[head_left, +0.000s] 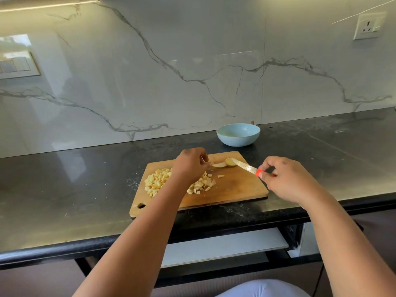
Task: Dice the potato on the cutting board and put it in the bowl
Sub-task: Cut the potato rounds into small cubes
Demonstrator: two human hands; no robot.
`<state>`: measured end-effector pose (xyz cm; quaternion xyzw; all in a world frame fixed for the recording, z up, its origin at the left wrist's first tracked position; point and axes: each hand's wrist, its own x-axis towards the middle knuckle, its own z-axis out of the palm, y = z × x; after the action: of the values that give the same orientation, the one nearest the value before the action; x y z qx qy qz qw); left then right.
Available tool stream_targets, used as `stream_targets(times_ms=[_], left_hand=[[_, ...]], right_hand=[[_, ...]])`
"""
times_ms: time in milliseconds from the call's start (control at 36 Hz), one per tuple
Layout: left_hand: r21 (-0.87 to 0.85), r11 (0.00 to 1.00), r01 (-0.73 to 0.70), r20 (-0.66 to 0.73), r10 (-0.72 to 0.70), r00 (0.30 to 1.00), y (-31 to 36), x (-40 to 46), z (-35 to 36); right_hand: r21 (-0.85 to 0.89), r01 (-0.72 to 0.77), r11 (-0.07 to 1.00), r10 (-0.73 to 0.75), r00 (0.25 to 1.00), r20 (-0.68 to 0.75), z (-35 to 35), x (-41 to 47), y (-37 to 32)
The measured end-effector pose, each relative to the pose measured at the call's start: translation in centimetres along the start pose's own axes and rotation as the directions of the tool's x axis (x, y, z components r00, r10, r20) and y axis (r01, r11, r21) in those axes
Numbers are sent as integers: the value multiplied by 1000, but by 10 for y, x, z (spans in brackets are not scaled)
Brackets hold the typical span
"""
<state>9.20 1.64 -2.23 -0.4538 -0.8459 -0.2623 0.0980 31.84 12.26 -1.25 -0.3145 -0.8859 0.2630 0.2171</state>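
Note:
A wooden cutting board [235, 185] lies on the black counter. A heap of pale diced potato [157, 182] covers its left half. Two uncut potato slices [225, 163] lie near the board's far edge. My left hand [190, 166] hovers over the dice with its fingers curled; its fingertips are at the left end of the slices, and I cannot tell if they pinch anything. My right hand [285, 179] grips the orange handle of a knife [244, 166], whose blade tip touches the right slice. An empty light-blue bowl [238, 134] stands behind the board.
The black counter [64, 179] runs along a white marble wall [150, 71]. A wall socket [368, 25] sits at the upper right. An open drawer shelf [225, 247] shows below the counter's front edge.

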Motion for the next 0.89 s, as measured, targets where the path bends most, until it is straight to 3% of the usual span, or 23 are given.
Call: stream_targets(times_ms=[139,250,417,750,889], left_hand=[[39,999,26,63,-29,998,3,16,4],[42,998,-44,192,35,981,15,31,13],[253,967,-41,344,-50,938,25,46,34],[72,997,41,203,-55,978,23,33,20],[-17,997,-81,102,82,991,39,0,13]], right_hand=[[-49,13,999,-15,999,-32,6,0,-1],[-67,21,998,-23,999,-37,7,1,-2],[-113,29,993,-35,998,-47,10,0,-4],[-119,83,989,-85,996,-13,19,-4,-12],[-98,84,992,-89,995,-43,14,-5,-12]])
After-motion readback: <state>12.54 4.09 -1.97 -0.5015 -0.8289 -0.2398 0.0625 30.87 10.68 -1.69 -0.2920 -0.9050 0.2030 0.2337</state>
